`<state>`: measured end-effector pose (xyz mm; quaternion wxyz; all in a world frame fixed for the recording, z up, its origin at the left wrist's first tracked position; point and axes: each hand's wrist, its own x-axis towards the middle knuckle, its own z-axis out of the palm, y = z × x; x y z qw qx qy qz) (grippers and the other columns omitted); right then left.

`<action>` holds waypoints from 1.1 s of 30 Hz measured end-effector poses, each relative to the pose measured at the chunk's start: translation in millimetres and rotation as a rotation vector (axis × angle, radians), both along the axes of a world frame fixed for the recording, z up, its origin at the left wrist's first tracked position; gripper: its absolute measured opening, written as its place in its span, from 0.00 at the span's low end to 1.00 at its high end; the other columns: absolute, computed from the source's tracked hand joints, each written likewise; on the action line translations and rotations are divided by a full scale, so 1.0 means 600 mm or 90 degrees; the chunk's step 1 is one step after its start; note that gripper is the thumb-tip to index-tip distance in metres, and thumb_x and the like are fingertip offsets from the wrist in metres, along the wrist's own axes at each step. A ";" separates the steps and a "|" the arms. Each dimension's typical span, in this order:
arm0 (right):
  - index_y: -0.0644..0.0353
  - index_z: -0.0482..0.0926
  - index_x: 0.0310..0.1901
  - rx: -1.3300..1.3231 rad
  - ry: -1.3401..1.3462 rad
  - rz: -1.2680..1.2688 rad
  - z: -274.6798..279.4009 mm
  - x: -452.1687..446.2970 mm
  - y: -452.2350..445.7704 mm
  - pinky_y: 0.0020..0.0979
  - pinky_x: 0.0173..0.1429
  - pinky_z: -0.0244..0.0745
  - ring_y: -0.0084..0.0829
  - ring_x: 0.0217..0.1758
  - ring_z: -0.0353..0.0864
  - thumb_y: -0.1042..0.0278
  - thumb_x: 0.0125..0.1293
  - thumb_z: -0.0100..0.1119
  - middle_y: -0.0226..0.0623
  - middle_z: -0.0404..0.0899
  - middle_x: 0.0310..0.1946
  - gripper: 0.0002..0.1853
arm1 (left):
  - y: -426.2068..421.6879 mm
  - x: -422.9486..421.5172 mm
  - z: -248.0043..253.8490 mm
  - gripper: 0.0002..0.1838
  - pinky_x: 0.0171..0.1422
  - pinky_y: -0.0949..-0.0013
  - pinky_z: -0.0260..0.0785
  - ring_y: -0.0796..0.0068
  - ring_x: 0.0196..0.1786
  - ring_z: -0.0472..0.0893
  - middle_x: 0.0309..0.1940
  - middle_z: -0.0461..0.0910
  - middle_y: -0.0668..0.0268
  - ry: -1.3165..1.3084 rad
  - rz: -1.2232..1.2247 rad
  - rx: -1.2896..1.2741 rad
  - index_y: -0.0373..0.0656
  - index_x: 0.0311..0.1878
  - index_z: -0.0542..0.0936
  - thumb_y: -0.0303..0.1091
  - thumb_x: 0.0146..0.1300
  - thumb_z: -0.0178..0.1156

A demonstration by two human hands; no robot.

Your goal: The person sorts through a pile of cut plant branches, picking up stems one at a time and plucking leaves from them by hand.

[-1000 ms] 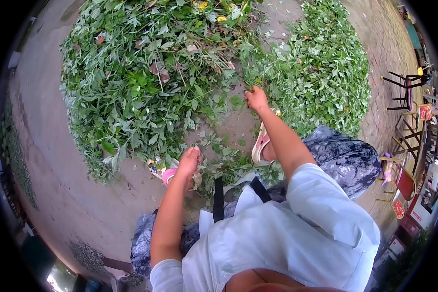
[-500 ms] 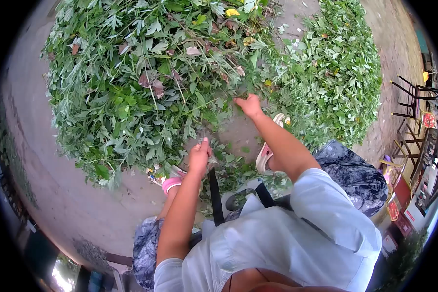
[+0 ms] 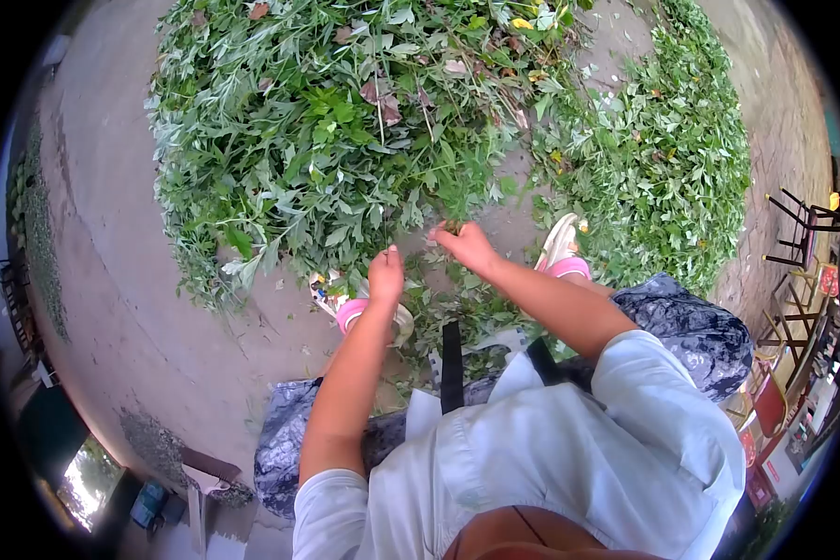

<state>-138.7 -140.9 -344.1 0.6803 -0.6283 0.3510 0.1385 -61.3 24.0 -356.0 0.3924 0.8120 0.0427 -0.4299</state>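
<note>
My left hand is closed, its thumb upward, near the lower edge of the large leafy pile; what it pinches is too small to make out. To its right, my right hand pinches a green sprig whose leaves spread above the fingertips. The two hands are a short way apart, between my feet. Loose leaves lie on the ground below them.
A second leafy pile is at the right. My shoes flank the hands. Chairs stand at the far right. Concrete ground stretches along the left.
My right hand has moved closer to my left hand and now has a leafy sprig at its fingertips. The left hand has risen a little. The view has shifted.
</note>
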 end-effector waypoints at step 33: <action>0.59 0.78 0.34 -0.186 0.118 0.020 -0.148 0.026 -0.011 0.36 0.40 0.71 0.45 0.34 0.77 0.57 0.45 0.60 0.46 0.78 0.29 0.17 | -0.006 0.022 -0.060 0.20 0.34 0.58 0.66 0.50 0.29 0.75 0.24 0.75 0.49 -0.006 -0.270 0.030 0.38 0.33 0.75 0.48 0.60 0.48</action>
